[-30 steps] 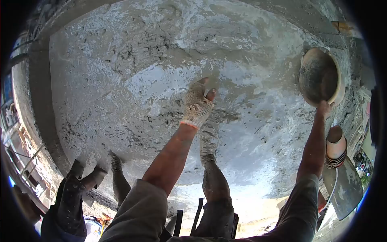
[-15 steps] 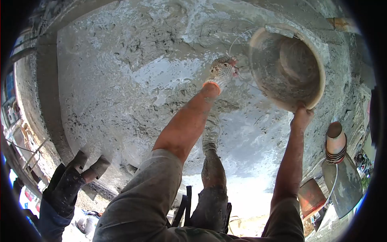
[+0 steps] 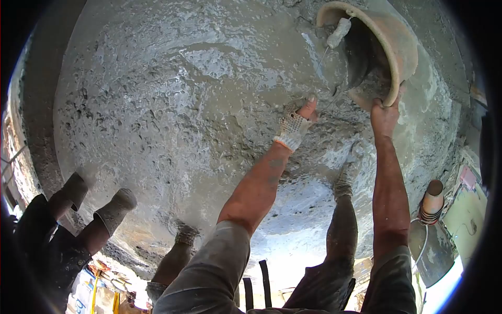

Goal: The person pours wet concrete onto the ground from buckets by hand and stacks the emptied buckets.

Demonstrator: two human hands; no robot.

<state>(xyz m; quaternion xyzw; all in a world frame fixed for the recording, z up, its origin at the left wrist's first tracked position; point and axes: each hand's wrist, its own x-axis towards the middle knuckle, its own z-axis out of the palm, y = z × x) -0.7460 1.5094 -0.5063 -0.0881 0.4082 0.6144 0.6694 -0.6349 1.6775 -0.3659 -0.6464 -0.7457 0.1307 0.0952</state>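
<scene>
The wet cement (image 3: 198, 131) spreads widely under my arms; it looks soft and pasty, dimpled, and it will probably be slippery under the hand. The bucket (image 3: 401, 39) is at the upper right of my view, tilted over this cement, with its mouth turned toward my left side. Its wall looks thick and a little flexible, not fragile. I judge it is rather heavy if much paste sticks inside, but I cannot see how much is there.

My right hand (image 3: 384, 120) is bare, and its fingers (image 3: 377, 103) are closed on the near part of the rim (image 3: 393, 65). This rim is a good place to hold, although wet paste may make it slide. My left hand (image 3: 294, 125), in a cut glove, is near the mouth, apart from the rim. Its thumb stands out; whether the other fingers pinch something, I cannot tell. The coated grip (image 3: 339, 33) hangs on thin wire (image 3: 322, 57) at the mouth: it should be kinder to the palm than the wire, which could cut in under load.
</scene>
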